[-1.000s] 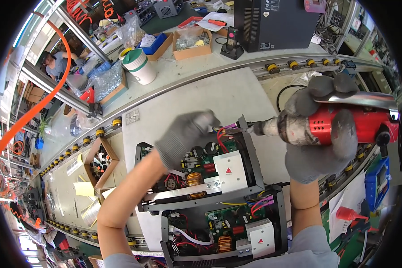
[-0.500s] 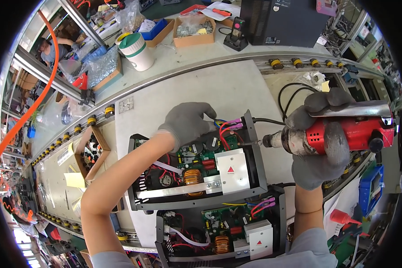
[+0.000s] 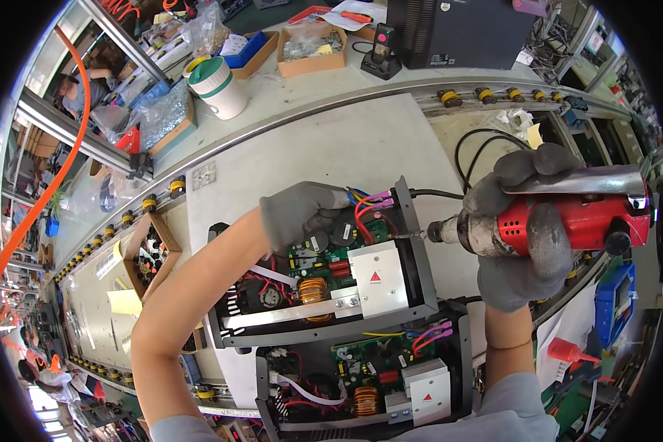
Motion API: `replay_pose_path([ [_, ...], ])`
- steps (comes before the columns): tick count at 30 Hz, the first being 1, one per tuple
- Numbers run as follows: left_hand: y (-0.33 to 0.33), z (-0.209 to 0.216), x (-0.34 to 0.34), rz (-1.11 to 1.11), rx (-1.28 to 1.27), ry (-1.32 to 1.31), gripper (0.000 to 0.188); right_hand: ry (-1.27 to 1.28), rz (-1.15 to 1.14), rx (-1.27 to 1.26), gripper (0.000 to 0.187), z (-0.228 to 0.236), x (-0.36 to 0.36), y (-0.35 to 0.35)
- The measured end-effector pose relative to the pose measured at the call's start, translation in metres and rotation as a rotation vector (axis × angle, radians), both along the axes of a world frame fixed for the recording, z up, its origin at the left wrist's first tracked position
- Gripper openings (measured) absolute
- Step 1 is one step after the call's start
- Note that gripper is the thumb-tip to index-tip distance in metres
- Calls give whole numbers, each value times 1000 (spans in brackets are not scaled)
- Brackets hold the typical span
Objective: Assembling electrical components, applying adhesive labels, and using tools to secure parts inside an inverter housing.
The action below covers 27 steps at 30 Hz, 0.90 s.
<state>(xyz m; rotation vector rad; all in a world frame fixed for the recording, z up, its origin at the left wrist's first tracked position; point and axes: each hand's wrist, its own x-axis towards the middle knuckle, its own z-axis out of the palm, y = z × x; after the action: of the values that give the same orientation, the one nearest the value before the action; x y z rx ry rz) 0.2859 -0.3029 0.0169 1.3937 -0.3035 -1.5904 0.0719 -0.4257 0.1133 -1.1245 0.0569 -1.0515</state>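
Both my hands wear grey gloves. My right hand (image 3: 527,228) is wrapped round a red air screwdriver (image 3: 586,219) with a silver lever. Its bit points left, at the end panel (image 3: 412,243) of an open electronics chassis (image 3: 313,330); whether the tip touches a screw cannot be seen well. My left hand (image 3: 302,210) reaches over the chassis, fingers closed at a bundle of blue and yellow wires (image 3: 357,197) next to the purple connectors (image 3: 379,197). Inside the chassis are a green circuit board (image 3: 313,254), a copper coil (image 3: 314,291) and a silver heat sink plate (image 3: 379,280).
A second open chassis (image 3: 368,420) stands nearer me, almost touching the first. Both rest on a pale board (image 3: 302,155) on a roller conveyor. A black cable (image 3: 464,158) loops behind the screwdriver. A white cup (image 3: 217,88) and parts boxes (image 3: 313,66) stand on the far bench.
My left fingers have closed in on the wires from a more spread pose. The screwdriver stays nearly where it was, with its bit at the panel. The whole view has shifted slightly.
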Motion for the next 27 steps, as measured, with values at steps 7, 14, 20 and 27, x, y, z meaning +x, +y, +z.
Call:
replay_pose_path([
  [7, 0, 2, 6, -12, -54, 113, 23, 31, -7, 54, 43, -2, -2, -1],
  [14, 2, 3, 8, -27, -122, 162, 18, 31, -8, 23, 43, -7, -2, -2],
  [20, 2, 24, 5, -233, -36, -152, 29, 3, -32, -19, 43, -2, 2, -1],
  [27, 8, 16, 2, -152, -61, -153, 24, 93, -62, 6, 41, -7, 11, 4],
])
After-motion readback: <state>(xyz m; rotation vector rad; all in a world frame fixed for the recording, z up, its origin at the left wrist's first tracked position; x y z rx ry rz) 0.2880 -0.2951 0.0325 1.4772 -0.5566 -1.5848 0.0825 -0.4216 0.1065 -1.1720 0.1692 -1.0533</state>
